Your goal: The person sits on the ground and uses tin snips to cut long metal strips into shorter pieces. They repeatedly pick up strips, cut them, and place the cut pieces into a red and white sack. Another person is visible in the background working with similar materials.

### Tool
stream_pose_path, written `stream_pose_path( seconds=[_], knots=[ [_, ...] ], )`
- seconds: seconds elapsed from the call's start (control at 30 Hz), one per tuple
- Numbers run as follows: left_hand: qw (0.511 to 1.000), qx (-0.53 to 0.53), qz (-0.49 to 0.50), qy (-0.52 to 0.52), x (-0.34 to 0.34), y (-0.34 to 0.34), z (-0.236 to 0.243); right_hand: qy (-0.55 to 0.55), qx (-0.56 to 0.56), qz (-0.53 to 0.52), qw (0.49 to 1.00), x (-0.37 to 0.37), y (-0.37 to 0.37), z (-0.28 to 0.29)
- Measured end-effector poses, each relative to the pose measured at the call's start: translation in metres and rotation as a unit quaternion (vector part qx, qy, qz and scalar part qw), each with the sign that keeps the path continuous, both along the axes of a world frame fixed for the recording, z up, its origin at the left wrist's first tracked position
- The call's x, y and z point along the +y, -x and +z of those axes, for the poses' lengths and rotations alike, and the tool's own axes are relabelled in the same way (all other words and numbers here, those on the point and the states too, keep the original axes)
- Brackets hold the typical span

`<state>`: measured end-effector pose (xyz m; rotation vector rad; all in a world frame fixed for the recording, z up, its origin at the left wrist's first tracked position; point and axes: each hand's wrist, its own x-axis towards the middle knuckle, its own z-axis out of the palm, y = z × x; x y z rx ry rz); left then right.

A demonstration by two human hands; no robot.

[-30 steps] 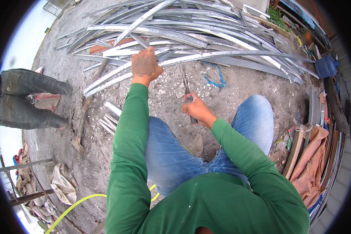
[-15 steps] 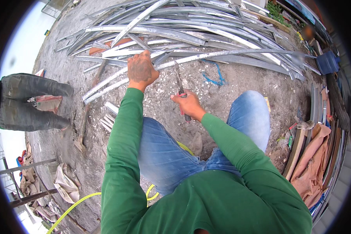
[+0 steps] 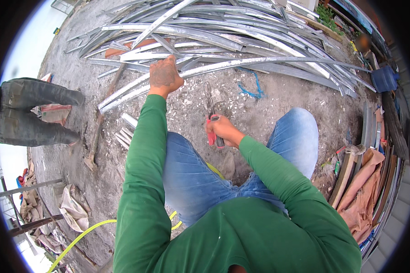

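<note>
My left hand is closed around a long, thin galvanized metal channel, which runs from the near left across to the far right. In my right hand is a pair of pliers with red and black handles, its jaws pointing away from me. The jaws sit just on the near side of the channel, apart from it. Fingers of my left hand hide the part of the channel they grip. Below my hands, my bent knees in blue jeans spread to either side.
A large heap of metal channels lies beyond my hands. Blue string rests on the gritty ground. At left lies a long-handled tool, near a person in dark trousers. A yellow-green hose trails lower left; a blue container stands right.
My right hand has drawn the pliers slightly toward me, away from the channel, and its grip on the handles has shifted. My left hand stays on the channel.
</note>
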<state>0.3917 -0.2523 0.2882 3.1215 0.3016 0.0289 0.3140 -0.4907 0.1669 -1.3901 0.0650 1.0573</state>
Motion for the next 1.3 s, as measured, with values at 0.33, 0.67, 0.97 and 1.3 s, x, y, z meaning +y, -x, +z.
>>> stream_pose_path(
  seconds=[0.33,0.67,0.97,1.3],
  knots=[
    [1.0,-0.006,0.005,-0.011,-0.005,0.001,0.005,0.056,-0.066,0.013,0.996,-0.001,-0.039,0.026],
    [1.0,-0.005,0.003,-0.013,-0.003,0.002,0.003,0.045,-0.039,0.018,0.998,0.006,-0.033,0.026],
    [0.999,-0.01,-0.011,-0.036,-0.011,0.011,0.01,0.057,-0.058,0.018,0.996,0.011,-0.039,0.028],
    [1.0,0.006,0.007,-0.017,-0.011,0.009,0.015,0.068,-0.113,-0.026,0.991,0.012,-0.031,0.012]
  ],
)
